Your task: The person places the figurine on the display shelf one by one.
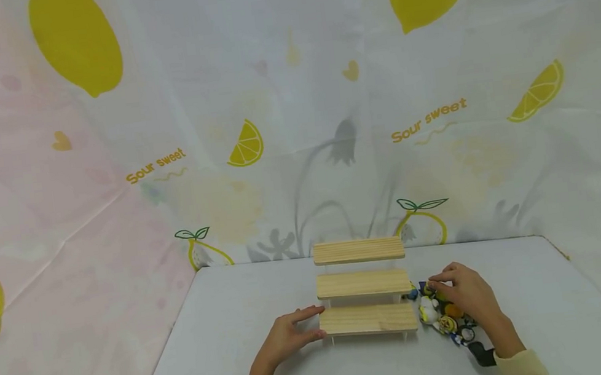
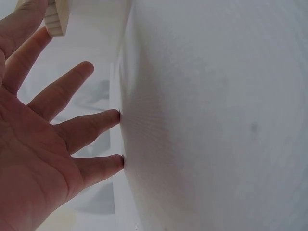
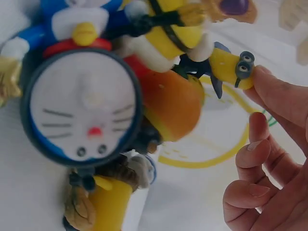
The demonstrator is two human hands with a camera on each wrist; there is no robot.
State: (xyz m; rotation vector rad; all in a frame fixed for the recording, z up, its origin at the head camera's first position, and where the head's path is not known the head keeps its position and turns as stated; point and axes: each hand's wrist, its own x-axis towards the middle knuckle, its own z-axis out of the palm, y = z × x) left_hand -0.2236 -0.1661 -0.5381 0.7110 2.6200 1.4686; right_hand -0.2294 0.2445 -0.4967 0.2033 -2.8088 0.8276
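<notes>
A three-step wooden display stand (image 1: 368, 319) stands on the white table. My left hand (image 1: 290, 337) touches the left end of its lowest board with thumb and forefinger. In the left wrist view the other fingers spread out straight beside the board's end (image 2: 57, 18). To the right of the stand, my right hand (image 1: 468, 292) pinches a small yellow minion figure (image 3: 225, 66) by its goggled head, between thumb and forefinger. Close by lie a blue and white Doraemon figure (image 3: 79, 108), an orange rounded figure (image 3: 173, 103) and another yellow figure (image 3: 110, 204).
The toy figures (image 1: 447, 324) form a tight heap against the stand's right side. Another blue and yellow piece (image 1: 413, 293) lies by the middle board. Behind the table (image 1: 225, 307) hangs a lemon-print cloth (image 1: 289, 90).
</notes>
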